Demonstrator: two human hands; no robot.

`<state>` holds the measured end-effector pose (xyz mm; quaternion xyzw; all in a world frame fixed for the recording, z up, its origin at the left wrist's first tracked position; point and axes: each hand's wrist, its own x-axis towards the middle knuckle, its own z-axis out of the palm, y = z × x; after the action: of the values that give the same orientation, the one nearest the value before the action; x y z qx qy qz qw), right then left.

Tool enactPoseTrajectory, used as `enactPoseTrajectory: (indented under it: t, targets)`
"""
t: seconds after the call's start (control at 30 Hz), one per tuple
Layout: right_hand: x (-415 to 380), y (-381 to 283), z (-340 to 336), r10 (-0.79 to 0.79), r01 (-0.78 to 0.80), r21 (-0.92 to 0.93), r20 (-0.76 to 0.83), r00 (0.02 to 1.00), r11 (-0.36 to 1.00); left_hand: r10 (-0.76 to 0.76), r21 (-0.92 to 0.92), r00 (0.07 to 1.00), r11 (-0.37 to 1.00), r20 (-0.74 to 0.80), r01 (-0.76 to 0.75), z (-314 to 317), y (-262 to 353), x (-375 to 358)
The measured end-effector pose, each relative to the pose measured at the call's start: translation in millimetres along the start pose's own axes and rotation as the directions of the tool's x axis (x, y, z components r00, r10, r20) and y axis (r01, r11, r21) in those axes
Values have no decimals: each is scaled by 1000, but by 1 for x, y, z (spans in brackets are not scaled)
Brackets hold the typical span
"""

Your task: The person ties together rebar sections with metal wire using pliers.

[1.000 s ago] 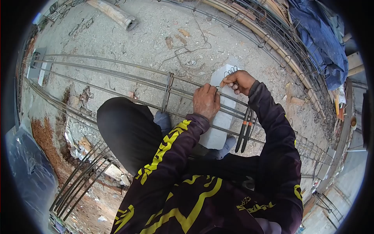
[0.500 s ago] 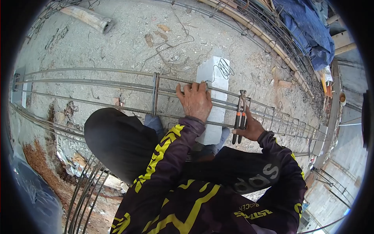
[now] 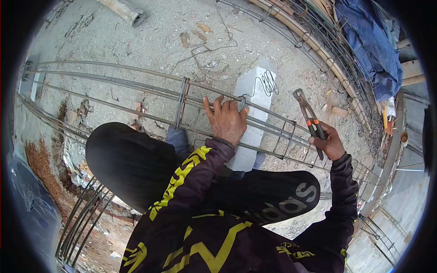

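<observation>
Long steel rebars [image 3: 114, 83] run from left to right across the view, with square stirrups [image 3: 182, 102] around them. My left hand [image 3: 227, 120] rests over the bars, fingers bent around the upper bar beside a stirrup. Under it stands a pale block [image 3: 248, 129], with a coil of thin wire [image 3: 268, 84] on its top end. To the right, my right hand [image 3: 331, 143] is closed on the orange-and-black handles of pincers [image 3: 306, 109]. The pincers' head points up and left, above the bars and apart from them.
More rebar cages and a bamboo pole [image 3: 318, 48] lie at the upper right, beside a blue tarp [image 3: 368, 45]. A pipe [image 3: 123, 10] lies at the upper left. Loose bars [image 3: 84, 218] and plastic sheeting [image 3: 34, 214] are at the lower left.
My right hand has moved right with the pincers, away from the bars, and the pincers have tilted. My left hand stays at the bars by the block. The view has shifted slightly.
</observation>
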<state>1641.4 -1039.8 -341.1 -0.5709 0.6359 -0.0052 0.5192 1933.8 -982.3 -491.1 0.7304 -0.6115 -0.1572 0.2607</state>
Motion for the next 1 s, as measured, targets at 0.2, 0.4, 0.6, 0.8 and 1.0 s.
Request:
enactPoseTrajectory:
  t: [0.2, 0.4, 0.6, 0.8, 1.0]
  targets:
    - [66, -12, -26, -202, 182, -737, 63, 977, 650, -17, -5, 1000, 1000, -22, 17, 7, 10, -1]
    - [126, -43, -30, -438, 236, -962, 154, 886, 139, 5, -2, 999, 1000, -41, -5, 12, 10, -4]
    - [175, -75, -20, -676, 318, -945, 282, 681, -74, -5, 38, 999, 999, -45, 7, 11, 10, -4]
    - [188, -89, -11, -780, 363, -914, 360, 513, -183, -8, 14, 1000, 1000, -2, 8, 11, 8, -1]
    - [199, -86, 8, -785, 435, -881, 398, 474, -184, -11, -6, 1000, 1000, 26, 11, 6, 11, -1]
